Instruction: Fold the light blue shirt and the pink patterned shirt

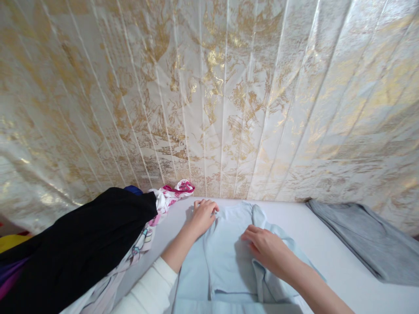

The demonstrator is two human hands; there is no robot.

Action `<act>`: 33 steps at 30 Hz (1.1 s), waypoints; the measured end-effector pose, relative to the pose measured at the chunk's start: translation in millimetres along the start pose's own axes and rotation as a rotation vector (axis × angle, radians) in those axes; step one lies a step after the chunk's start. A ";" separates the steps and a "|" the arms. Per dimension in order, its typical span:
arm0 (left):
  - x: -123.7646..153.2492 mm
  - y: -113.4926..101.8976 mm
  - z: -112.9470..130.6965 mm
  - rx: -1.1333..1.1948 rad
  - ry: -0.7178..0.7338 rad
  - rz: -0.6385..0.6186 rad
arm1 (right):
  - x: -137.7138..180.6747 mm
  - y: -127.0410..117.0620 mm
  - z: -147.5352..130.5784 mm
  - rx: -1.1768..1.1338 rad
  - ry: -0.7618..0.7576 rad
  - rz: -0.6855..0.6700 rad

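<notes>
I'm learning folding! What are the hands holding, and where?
Left hand grips the light blue shirt by its top corner; right hand rests flat on it.

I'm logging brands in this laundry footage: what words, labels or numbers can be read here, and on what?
Nothing legible.
On the wall covering: faint columns of tiny marks at upper left, perhaps script, too small to read.
On the light blue shirt, black garment and grey garment: no label or print showing.

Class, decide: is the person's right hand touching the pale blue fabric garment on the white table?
Touching. The head view shows the right hand resting flat on the pale blue fabric garment, no gap visible.
</notes>
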State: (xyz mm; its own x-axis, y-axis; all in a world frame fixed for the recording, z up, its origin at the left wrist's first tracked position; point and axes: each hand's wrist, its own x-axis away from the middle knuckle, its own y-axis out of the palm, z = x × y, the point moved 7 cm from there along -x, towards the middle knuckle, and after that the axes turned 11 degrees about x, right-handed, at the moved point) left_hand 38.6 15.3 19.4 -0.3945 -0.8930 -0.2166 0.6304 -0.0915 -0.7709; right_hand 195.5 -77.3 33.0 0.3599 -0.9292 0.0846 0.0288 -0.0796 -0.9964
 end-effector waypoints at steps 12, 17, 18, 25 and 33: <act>40.6 24.5 87.0 -0.029 0.146 -0.217 | 6.2 -3.0 32.2 0.091 0.069 -0.106; 70.5 58.6 129.6 -0.054 0.191 -0.447 | 14.0 -7.8 48.6 0.068 0.037 -0.104; 75.0 62.2 133.8 -0.081 0.187 -0.483 | 15.4 -9.4 50.0 0.053 0.028 -0.103; 84.7 65.7 142.8 -0.162 0.163 -0.515 | 22.1 -10.0 48.1 0.003 -0.045 -0.169; 83.1 70.9 146.1 -0.187 0.183 -0.418 | 22.2 -10.0 46.3 -0.022 -0.056 -0.195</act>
State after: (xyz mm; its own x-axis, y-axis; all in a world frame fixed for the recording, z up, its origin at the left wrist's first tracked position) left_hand 148.2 -129.7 34.3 -0.7099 -0.7029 0.0453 0.2687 -0.3297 -0.9050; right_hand 246.4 -80.5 44.8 0.4007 -0.8741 0.2746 0.0824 -0.2642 -0.9610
